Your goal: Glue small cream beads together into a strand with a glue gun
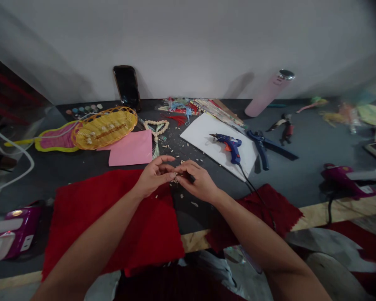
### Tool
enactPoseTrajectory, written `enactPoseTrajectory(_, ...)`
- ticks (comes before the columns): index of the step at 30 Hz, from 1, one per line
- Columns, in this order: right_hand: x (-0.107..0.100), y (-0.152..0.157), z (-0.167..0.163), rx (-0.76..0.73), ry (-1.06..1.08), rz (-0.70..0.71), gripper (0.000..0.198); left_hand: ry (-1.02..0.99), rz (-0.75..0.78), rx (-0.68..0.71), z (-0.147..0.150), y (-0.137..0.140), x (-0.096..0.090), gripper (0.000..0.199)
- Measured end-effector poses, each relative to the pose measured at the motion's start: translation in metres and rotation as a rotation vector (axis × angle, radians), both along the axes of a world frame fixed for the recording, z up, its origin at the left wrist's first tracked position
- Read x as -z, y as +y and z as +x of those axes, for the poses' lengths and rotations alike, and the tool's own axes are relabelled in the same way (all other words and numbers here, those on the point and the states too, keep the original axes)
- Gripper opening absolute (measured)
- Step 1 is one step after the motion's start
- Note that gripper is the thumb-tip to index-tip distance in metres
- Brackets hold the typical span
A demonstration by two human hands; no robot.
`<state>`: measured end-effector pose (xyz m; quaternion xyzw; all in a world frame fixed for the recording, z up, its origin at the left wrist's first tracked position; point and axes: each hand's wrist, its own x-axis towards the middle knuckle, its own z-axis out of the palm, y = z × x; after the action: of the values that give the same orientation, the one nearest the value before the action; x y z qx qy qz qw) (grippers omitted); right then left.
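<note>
Several pale bits (176,180), seemingly cylindrical

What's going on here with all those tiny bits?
A person's left hand and right hand come together over tiny pale pieces. They seem to be pinching something, but it is too small to make out. Beyond them lies a tasselled pale triangle. A blue glue gun rests on a white board to the right, and red cloth is spread to the left.

Bare forearms (247,228) and hands (152,177) — dark maroon clothing (175,286) at the waist.
</note>
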<state>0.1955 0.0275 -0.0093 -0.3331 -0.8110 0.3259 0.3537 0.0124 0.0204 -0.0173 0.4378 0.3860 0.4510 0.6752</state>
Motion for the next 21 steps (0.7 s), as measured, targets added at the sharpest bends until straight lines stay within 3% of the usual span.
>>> enactPoseTrajectory(4, -0.001, 0.004, 0.01, 0.047, -0.032, -0.01, 0.026, -0.011, -0.013, -0.032, 0.0, 0.001, 0.002, 0.04)
enactPoseTrajectory(8, -0.005, 0.013, 0.025, 0.163, -0.069, 0.003, 0.022, 0.001, -0.004, -0.083, 0.0, 0.003, 0.003, 0.033)
enactPoseTrajectory(15, 0.0, 0.02, 0.033, 0.009, -0.405, 0.062, 0.023, 0.017, 0.002, -0.094, 0.0, 0.002, 0.005, 0.025)
enactPoseTrajectory(21, 0.003, 0.018, 0.031, -0.014, -0.515, 0.075, 0.027, 0.033, 0.012, -0.096, 0.0, 0.002, 0.003, 0.024)
